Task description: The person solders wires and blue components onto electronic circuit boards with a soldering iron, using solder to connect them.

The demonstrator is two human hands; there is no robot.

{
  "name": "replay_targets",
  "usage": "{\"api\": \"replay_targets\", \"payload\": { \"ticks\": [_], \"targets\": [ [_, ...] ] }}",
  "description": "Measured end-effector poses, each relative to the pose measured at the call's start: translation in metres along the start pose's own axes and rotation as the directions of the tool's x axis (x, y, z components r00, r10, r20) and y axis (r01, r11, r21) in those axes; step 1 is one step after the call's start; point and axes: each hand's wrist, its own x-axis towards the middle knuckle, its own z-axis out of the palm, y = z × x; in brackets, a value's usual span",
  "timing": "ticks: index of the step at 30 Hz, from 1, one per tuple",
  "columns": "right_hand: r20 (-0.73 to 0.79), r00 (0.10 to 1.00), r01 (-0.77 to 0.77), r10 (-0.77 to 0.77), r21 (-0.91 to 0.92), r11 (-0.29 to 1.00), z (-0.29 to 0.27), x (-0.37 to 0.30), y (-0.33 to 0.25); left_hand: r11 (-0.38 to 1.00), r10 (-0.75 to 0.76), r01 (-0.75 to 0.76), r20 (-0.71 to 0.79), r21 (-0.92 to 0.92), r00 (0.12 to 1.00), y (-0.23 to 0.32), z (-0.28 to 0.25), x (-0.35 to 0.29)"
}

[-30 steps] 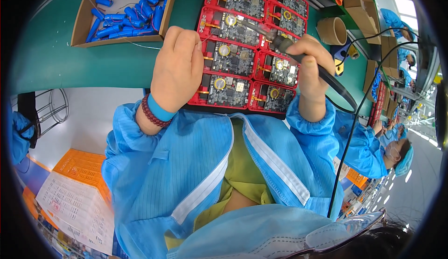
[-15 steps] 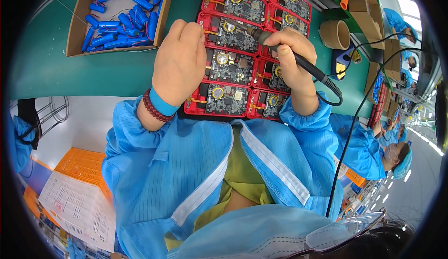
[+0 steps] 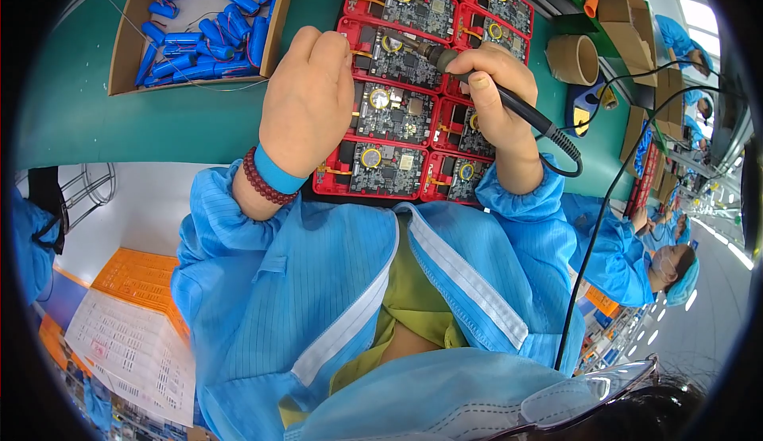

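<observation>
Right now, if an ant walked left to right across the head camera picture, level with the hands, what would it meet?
Cardboard box of blue cylinders, left hand, circuit board between the hands, right hand, round brown tub, brown carton, co-worker in blue.

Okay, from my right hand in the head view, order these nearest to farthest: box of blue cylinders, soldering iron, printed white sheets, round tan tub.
From your right hand:
1. Soldering iron: held in it.
2. Round tan tub: to its right.
3. Box of blue cylinders: upper left.
4. Printed white sheets: lower left, farthest.
</observation>
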Motion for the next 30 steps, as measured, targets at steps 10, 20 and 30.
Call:
{"api": "replay_targets", "payload": {
  "ticks": [10, 20, 30],
  "targets": [
    [0.022, 1.0, 0.013, -0.013, -0.002, 1.0, -0.003, -0.002, 0.0, 0.999, 0.011, -0.011, 0.023, 0.032, 1.0, 0.004, 0.003, 0.001],
    [-0.158, 0.986, -0.026, 0.048, 0.134, 0.991, -0.029, -0.001, 0.002, 0.997, 0.063, -0.063, 0.01, 0.054, 0.998, 0.026, -0.015, 0.01],
    [-0.173, 0.985, 0.004, -0.003, 0.005, 1.0, -0.021, 0.024, 0.022, 0.978, 0.192, -0.172, -0.19, 0.115, 0.963, 0.002, 0.01, 0.065]
  ]
}}
